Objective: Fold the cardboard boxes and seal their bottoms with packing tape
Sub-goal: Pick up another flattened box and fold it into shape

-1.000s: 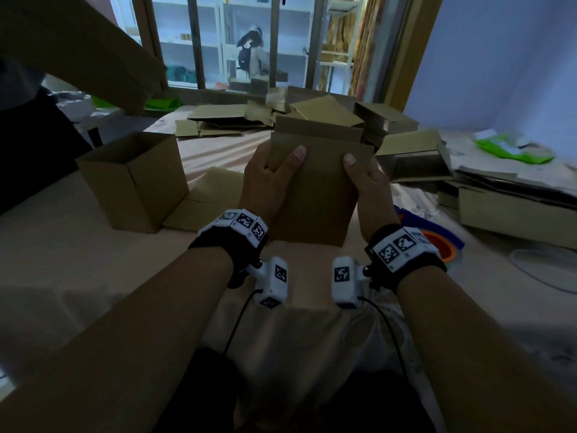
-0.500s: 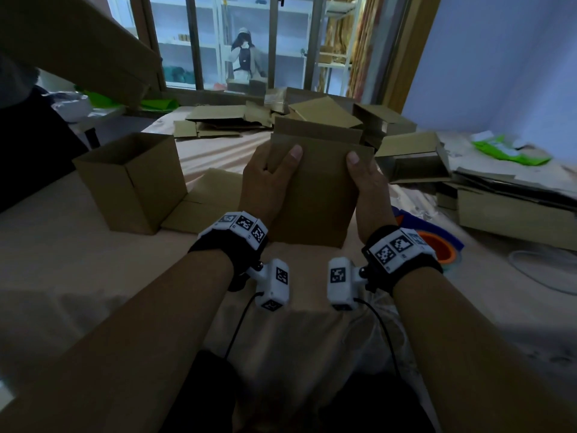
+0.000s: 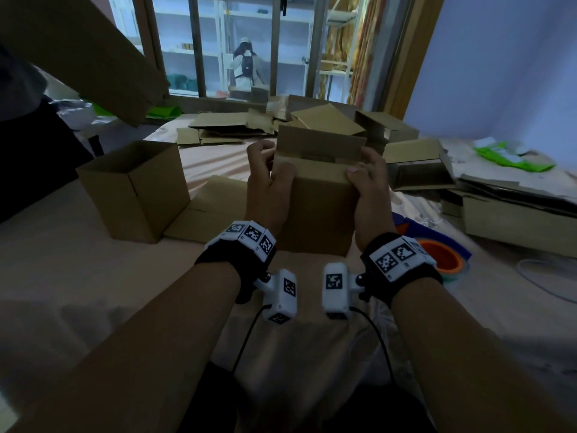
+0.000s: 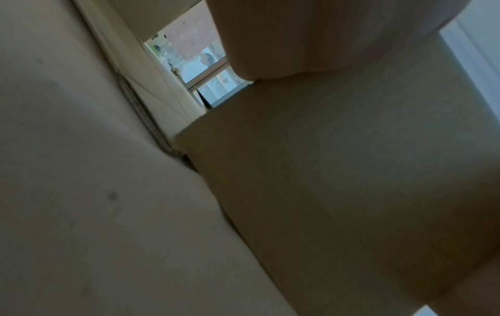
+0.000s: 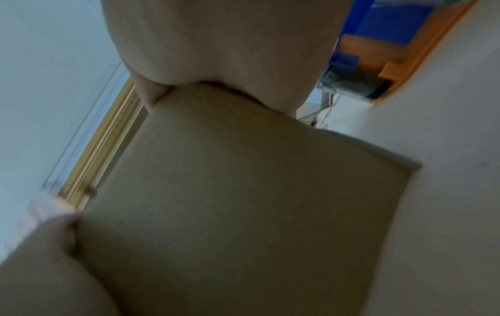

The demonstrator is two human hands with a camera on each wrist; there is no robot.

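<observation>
I hold a small brown cardboard box (image 3: 315,210) upright between my two hands above the cloth-covered bed (image 3: 62,276), its top flaps partly raised. My left hand (image 3: 268,185) grips the box's left top corner, thumb laid on the near face and fingers (image 3: 260,151) curled round the left edge beside the rear flap. My right hand (image 3: 370,185) grips the right top corner, thumb pinching the near top edge and the other fingers wrapped behind the right side. In the left wrist view the box's plain side (image 4: 338,181) fills the frame, with the palm (image 4: 311,36) pressed on its upper edge; the right wrist view shows the same from the other side, cardboard (image 5: 230,203) with the palm (image 5: 222,42) touching it.

To the left an open brown cardboard box (image 3: 134,189) stands upright on the bed, well apart from my hands. Flattened cardboard sheets (image 3: 231,128) lie in a loose pile beyond, near the window (image 3: 237,45). Just right of my right wrist lies an orange roll of packing tape (image 3: 443,256) on a blue dispenser. More cardboard pieces (image 3: 512,214) lie along the right side.
</observation>
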